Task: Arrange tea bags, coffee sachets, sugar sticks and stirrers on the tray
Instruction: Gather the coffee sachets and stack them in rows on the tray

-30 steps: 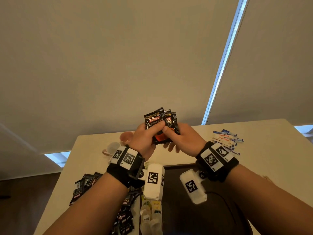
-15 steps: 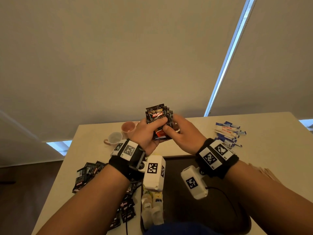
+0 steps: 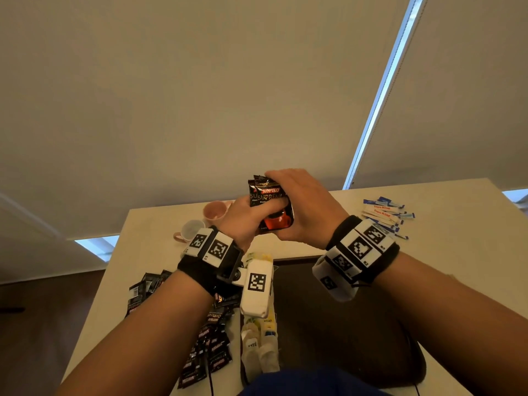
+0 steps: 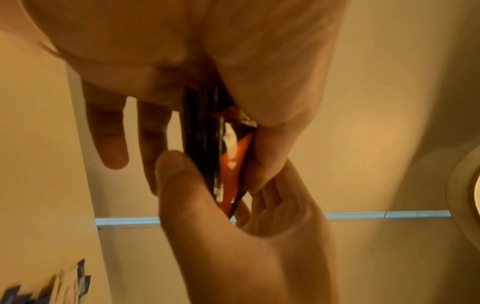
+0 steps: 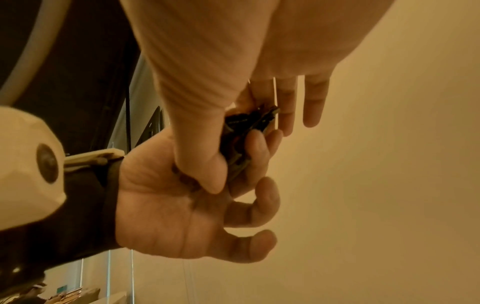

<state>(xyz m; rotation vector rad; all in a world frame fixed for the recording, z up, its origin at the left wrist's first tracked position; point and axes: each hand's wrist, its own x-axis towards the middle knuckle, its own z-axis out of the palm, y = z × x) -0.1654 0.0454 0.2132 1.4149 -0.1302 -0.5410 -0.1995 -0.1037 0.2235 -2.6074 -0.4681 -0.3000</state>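
Both hands are up in the middle of the head view, clamped around one small stack of black foil coffee sachets (image 3: 270, 202) with red print, held in the air above the far half of the pale beige desk (image 3: 457, 252). The left hand (image 3: 245, 218) grips the stack from the left, thumb laid across the front of the top packet. The right hand (image 3: 304, 207) wraps it from the right, fingers curled over the top edge. In the left wrist view the stack shows edge-on as several thin dark layers with an orange strip, pinched between thumb and fingers.

Around the hands there's open air. Below them, lower centre, sits the dark brown tray (image 3: 328, 332), its left edge lined with pale yellow and white tea bags (image 3: 258, 344) standing in a row. Left of that row, loose black coffee packets (image 3: 205, 358) are strewn down towards the desk's near edge, and a few more (image 3: 143, 290) lie close to its left edge.

At the far left of the desk, two small pink cups (image 3: 197, 230) stand side by side, just beside the left wrist. On the right, well apart from the hands, a pile of white and blue sugar sticks (image 3: 384, 215) lies on bare desk, with plenty of free surface around it out to the right edge.
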